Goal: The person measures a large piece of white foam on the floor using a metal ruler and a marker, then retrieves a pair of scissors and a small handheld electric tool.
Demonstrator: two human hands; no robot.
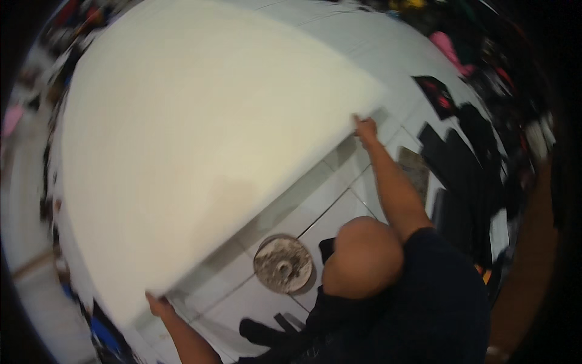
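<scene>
L hand (159, 305) grips lower corner of big white sheet (200, 139), fingers closed on its edge. R hand (365, 128) pinches the far corner, arm stretched out. Sheet held spread betw. both hands, tilted above white tiled floor (339, 200), covering most of view. Below it on floor: round grey metal disc (283, 264). Black fabric pieces (467, 164) lie to the right, well apart from sheet.

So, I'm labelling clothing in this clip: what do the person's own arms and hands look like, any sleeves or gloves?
Both hands, the left hand and the right hand, are bare, with no gloves. Both forearms are bare; a dark short sleeve ends above the right elbow. No watch or rings can be made out.
</scene>
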